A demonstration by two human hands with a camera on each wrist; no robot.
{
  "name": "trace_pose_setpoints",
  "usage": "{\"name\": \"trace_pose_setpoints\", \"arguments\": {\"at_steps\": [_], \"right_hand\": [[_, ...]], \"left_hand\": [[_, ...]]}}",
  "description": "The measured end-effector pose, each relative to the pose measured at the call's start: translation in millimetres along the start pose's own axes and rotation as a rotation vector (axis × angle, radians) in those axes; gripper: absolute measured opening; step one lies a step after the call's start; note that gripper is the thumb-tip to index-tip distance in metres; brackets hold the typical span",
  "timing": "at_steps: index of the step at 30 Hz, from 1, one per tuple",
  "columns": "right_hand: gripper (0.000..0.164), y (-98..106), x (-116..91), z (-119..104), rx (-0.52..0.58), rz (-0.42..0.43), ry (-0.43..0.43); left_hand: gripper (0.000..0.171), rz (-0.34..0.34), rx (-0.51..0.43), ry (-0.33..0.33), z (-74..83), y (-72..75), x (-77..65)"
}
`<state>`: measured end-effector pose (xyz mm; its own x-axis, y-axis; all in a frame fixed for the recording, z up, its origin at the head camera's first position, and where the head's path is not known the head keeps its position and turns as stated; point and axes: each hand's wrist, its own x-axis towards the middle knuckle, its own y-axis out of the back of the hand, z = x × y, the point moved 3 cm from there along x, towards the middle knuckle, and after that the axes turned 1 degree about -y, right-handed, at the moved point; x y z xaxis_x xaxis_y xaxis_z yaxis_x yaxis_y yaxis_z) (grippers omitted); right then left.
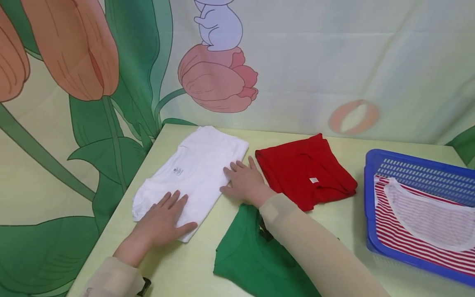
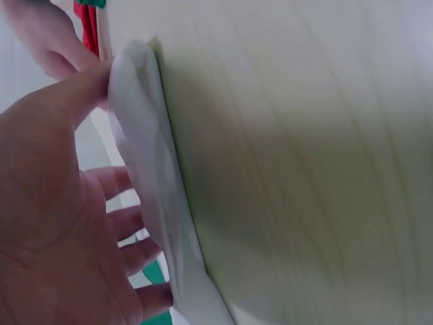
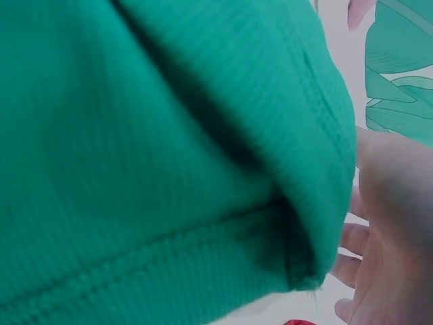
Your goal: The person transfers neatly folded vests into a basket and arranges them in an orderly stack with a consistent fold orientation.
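Note:
A folded white T-shirt [image 1: 202, 161] lies flat at the left of the table, small printed neck label facing up. My left hand [image 1: 161, 220] rests on its near end with fingers spread; the left wrist view shows thumb and fingertips along the white cloth's folded edge [image 2: 152, 156]. My right hand [image 1: 245, 181], fingers extended, touches the shirt's right edge. Under my right forearm lies a green garment [image 1: 241, 247], partly hidden by the sleeve. Its ribbed green cloth [image 3: 169, 135] fills most of the right wrist view, beside the right hand [image 3: 396, 217].
A folded red garment [image 1: 297, 169] with a white tag lies just right of my right hand. At the far right, a blue plastic basket [image 1: 370, 206] holds a red-and-white striped garment [image 1: 408, 235]. A printed cloth backdrop [image 1: 304, 66] hangs behind the pale table [image 1: 200, 272].

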<state>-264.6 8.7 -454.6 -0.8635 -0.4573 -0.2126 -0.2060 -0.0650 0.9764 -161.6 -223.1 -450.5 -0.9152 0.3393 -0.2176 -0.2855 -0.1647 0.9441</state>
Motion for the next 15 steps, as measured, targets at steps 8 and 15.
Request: {"name": "trace_pose_setpoints", "arguments": {"at_steps": [8, 15], "right_hand": [[0.075, -4, -3, 0, -0.001, -0.015, 0.002], [0.073, -6, -6, 1, -0.026, -0.014, -0.006]], "left_hand": [[0.091, 0.011, -0.025, -0.046, -16.3, 3.2, -0.7], [0.091, 0.026, -0.035, -0.082, -25.2, 4.2, 0.6]]}}
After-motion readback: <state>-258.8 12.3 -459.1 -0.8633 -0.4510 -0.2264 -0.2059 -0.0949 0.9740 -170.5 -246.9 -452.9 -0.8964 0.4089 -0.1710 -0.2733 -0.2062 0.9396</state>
